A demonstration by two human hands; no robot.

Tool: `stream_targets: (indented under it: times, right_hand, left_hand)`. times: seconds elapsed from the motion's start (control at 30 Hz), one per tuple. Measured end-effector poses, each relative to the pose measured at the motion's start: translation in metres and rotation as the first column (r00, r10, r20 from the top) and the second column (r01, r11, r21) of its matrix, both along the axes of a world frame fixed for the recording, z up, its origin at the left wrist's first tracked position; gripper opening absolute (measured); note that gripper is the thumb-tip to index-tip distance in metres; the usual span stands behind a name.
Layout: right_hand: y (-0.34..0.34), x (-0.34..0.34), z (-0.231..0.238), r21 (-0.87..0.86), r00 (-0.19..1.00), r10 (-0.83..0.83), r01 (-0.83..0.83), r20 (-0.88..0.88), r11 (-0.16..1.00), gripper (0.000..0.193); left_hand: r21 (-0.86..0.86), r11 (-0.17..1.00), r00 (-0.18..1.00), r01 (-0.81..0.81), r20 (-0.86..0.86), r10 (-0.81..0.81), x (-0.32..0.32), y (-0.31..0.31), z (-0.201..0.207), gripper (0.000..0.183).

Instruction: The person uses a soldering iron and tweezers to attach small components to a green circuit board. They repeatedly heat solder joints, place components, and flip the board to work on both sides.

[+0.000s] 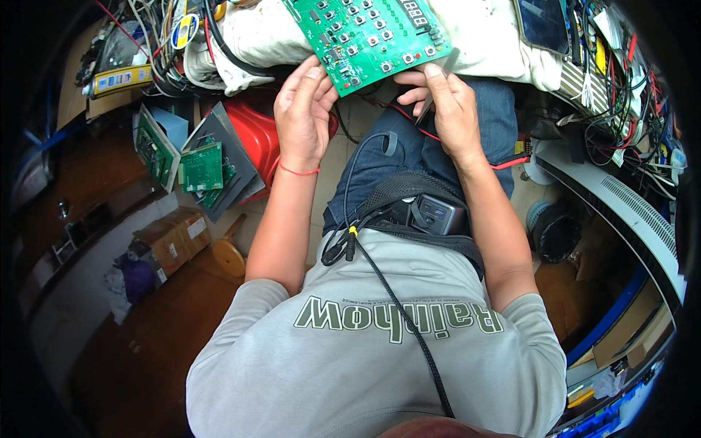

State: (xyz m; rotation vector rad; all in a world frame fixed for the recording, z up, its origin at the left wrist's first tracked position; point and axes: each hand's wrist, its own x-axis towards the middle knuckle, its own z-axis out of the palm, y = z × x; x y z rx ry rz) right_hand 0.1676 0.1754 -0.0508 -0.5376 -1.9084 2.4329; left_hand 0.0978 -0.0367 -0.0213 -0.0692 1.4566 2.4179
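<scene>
A green circuit board (374,42) is held tilted at the bench's near edge. It carries rows of small push buttons and a digit display (415,12) at its far right; its top runs out of the picture. My left hand (301,109) grips the board's near left corner, thumb and fingertips at the edge. At the near right edge is my right hand (454,106), closed around a slim grey metal tool (451,60) that resembles tweezers. Its bent fingers reach the board's edge; whether they also bear the board I cannot tell.
White cloth (485,44) covers the bench front. Tangled wires (635,117) crowd the right, with a dark-screened device (542,25) beside them. More circuit boards (202,166) lean by a red stool (252,128) on the left. A black-lined bin (555,230) stands right.
</scene>
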Motion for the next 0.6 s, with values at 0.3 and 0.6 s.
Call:
stream_targets:
  times: [0.3,0.6]
  right_hand:
    - [-0.009,-0.016,0.01,-0.275,0.994,-0.107,0.105,0.009,0.956,0.03]
    - [-0.013,-0.023,0.042,-0.002,0.998,-0.065,0.065,-0.021,0.998,0.021]
  left_hand:
    - [-0.7,0.438,0.53,-0.564,-0.714,-0.458,0.01,0.007,0.015,0.042]
    - [-0.678,0.454,0.497,-0.578,-0.734,-0.462,0.008,-0.003,0.026,0.033]
